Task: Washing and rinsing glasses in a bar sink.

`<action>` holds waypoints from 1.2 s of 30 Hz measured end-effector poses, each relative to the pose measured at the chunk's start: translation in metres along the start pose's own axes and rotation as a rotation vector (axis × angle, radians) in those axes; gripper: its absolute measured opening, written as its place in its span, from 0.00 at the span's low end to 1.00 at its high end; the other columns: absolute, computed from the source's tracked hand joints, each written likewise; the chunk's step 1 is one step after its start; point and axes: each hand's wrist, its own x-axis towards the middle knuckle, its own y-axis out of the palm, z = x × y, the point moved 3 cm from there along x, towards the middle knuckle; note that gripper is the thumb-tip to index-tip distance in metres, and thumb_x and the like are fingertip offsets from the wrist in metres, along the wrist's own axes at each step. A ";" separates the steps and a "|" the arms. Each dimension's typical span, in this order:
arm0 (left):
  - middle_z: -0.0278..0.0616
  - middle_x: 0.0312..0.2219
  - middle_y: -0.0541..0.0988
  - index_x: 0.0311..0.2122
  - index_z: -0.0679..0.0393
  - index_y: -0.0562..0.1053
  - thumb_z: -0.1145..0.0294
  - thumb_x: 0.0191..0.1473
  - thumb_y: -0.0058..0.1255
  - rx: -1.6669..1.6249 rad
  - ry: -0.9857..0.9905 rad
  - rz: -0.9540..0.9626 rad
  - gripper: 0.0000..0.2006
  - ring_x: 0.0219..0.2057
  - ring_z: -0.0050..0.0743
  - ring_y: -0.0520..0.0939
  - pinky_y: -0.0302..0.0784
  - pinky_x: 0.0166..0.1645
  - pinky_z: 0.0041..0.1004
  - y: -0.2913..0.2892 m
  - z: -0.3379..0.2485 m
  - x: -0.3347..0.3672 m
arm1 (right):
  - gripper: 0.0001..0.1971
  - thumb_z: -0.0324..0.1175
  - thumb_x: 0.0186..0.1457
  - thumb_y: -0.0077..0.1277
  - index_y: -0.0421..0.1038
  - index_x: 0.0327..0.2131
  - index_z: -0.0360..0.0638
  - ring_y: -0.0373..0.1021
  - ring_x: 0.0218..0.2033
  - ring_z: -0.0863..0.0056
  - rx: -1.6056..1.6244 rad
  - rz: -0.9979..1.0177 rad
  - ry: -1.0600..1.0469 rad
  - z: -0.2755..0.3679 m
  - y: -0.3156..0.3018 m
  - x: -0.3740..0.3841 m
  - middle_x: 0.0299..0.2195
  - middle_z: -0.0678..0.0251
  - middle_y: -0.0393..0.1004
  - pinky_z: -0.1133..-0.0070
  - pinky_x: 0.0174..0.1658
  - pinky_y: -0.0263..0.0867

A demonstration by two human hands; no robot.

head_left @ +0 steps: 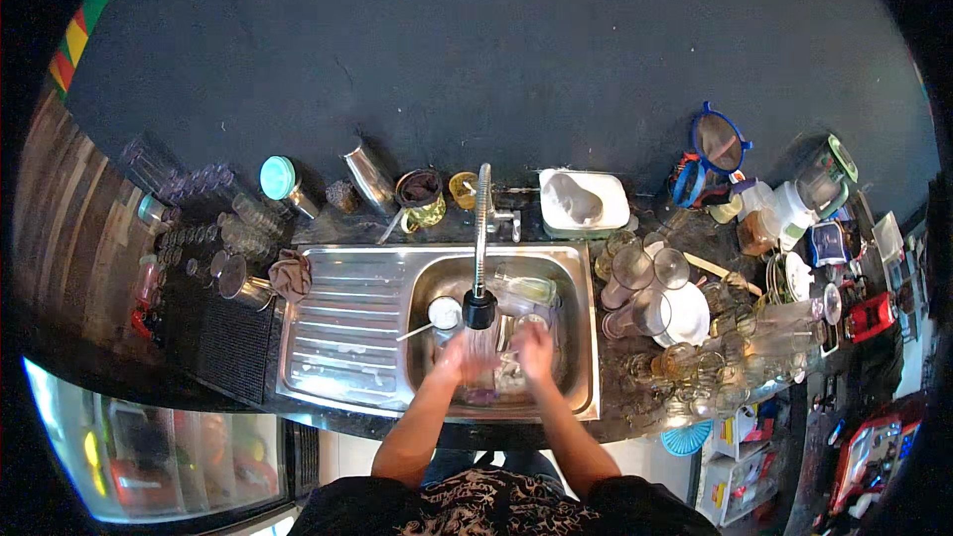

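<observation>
Both my hands are inside the basin of a steel sink [588, 337], beneath a black spray head [480, 309] with water running from it. My left hand [460, 361] is at the left side of the stream, its fingers toward the water and smeared by motion. To the right of the stream is my right hand [534, 349], also blurred, so its grip does not show. Around them in the basin are a clear glass [526, 289] lying at the back and a small white cup [445, 313] on the left. Other items under my hands are too blurred to name.
A ribbed drainboard [342, 328] adjoins the basin at left, with a brown cloth [290, 275] on its corner. Many glasses [635, 273] crowd the right counter beside a white plate [685, 316]. A white tub [584, 201] and a patterned mug [422, 203] stand behind the sink.
</observation>
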 end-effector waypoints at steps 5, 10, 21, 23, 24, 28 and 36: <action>0.47 0.37 0.77 0.47 0.57 0.69 0.43 0.54 0.39 0.087 -0.125 -0.059 0.27 0.36 0.46 0.79 0.73 0.43 0.52 0.010 0.017 -0.029 | 0.19 0.40 0.55 0.40 0.63 0.47 0.39 0.69 0.20 0.68 -0.153 0.130 0.328 0.026 0.042 0.141 0.33 0.54 0.73 0.71 0.24 0.69; 0.53 0.38 0.76 0.49 0.63 0.67 0.43 0.52 0.36 0.137 -0.010 -0.147 0.31 0.35 0.51 0.78 0.74 0.42 0.45 0.007 0.022 -0.040 | 0.16 0.40 0.49 0.44 0.68 0.30 0.32 0.69 0.17 0.63 -0.104 0.143 0.221 0.095 0.111 0.215 0.21 0.52 0.71 0.70 0.20 0.70; 0.52 0.32 0.77 0.45 0.64 0.68 0.50 0.49 0.43 -0.297 -0.024 -0.113 0.26 0.29 0.46 0.78 0.76 0.34 0.38 -0.005 0.027 -0.050 | 0.38 0.48 0.33 0.61 0.60 0.53 0.58 0.51 0.59 0.60 -1.518 -0.299 -0.075 0.209 0.042 0.226 0.55 0.60 0.58 0.55 0.53 0.53; 0.52 0.33 0.77 0.45 0.62 0.68 0.51 0.49 0.43 -0.274 0.001 -0.126 0.26 0.29 0.45 0.78 0.76 0.34 0.38 0.001 0.027 -0.053 | 0.38 0.48 0.32 0.62 0.61 0.52 0.61 0.55 0.57 0.60 -1.586 -0.209 0.064 0.208 0.037 0.236 0.54 0.60 0.61 0.55 0.50 0.59; 0.52 0.33 0.76 0.45 0.62 0.68 0.51 0.49 0.43 -0.261 0.019 -0.100 0.25 0.30 0.45 0.78 0.76 0.34 0.37 0.004 0.027 -0.054 | 0.37 0.47 0.33 0.61 0.61 0.52 0.61 0.55 0.57 0.60 -1.578 -0.169 0.090 0.205 0.035 0.241 0.54 0.61 0.61 0.55 0.49 0.60; 0.51 0.36 0.75 0.47 0.59 0.67 0.50 0.49 0.43 -0.194 0.016 -0.064 0.25 0.31 0.42 0.77 0.74 0.36 0.36 0.009 0.029 -0.055 | 0.30 0.40 0.38 0.57 0.63 0.50 0.59 0.66 0.50 0.58 -1.452 -0.053 -0.086 0.204 0.030 0.258 0.47 0.58 0.69 0.63 0.46 0.65; 0.50 0.37 0.75 0.47 0.57 0.65 0.50 0.50 0.43 -0.171 0.006 -0.075 0.24 0.31 0.41 0.76 0.74 0.36 0.35 0.012 0.025 -0.060 | 0.15 0.38 0.42 0.51 0.77 0.35 0.49 0.73 0.39 0.56 -1.202 -0.157 -0.441 0.251 0.032 0.267 0.34 0.54 0.76 0.68 0.42 0.68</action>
